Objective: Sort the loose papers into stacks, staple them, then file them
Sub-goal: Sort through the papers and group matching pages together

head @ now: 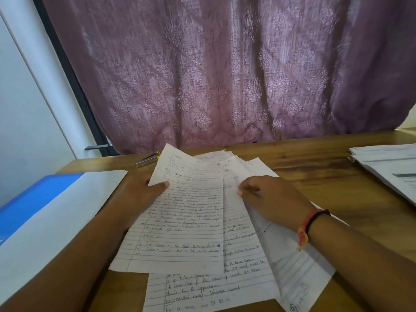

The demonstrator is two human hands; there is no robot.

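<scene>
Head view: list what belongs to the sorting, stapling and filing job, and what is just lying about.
Job: top sheet in left hand; loose sheets under right hand; stapler; blue folder; printed stack at right.
Lying about: purple curtain; wooden table; wrist bands.

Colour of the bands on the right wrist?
The wrist bands are black and orange-red, as the head view shows.

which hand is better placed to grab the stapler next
Probably the left hand: the stapler lies just beyond it, at the far corner of the top sheet it holds. The right hand is farther off, across the papers, pinching one.
</scene>
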